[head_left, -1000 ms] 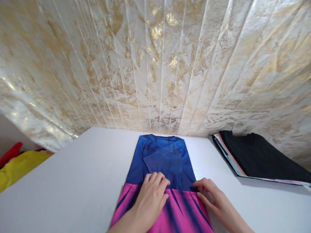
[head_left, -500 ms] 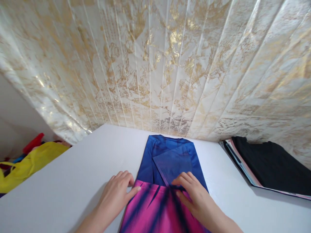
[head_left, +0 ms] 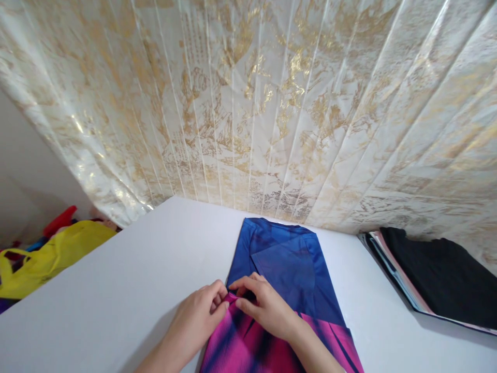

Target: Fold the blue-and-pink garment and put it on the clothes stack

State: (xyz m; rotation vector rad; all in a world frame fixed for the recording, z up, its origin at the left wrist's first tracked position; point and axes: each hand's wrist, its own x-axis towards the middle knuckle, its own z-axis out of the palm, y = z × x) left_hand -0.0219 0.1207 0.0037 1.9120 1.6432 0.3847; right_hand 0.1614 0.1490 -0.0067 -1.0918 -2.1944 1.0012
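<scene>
A shirt (head_left: 291, 264) lies lengthwise on the white table, its sides folded in and its blue side up at the far end. Its near end is turned up, showing a pink panel (head_left: 227, 344) with dark stripes. At the left corner of that pink edge, my left hand (head_left: 200, 316) pinches the fabric between thumb and fingers. Right beside it, my right hand (head_left: 267, 308) has its thumb and fingertips closed on the same edge, the palm over the pink cloth. The lower end of the shirt runs out of view.
To the right, a stack of folded clothes (head_left: 446, 280) with a black top uppermost sits on the white table (head_left: 116, 305). Off the table's left edge are a yellow bag (head_left: 66, 254) and a red item (head_left: 59, 221). A gold-patterned, pleated sheet (head_left: 248, 103) hangs behind.
My right hand has moved left along the pink edge to join my left hand at the corner. My left fingers have closed on the fabric. The view has shifted slightly.
</scene>
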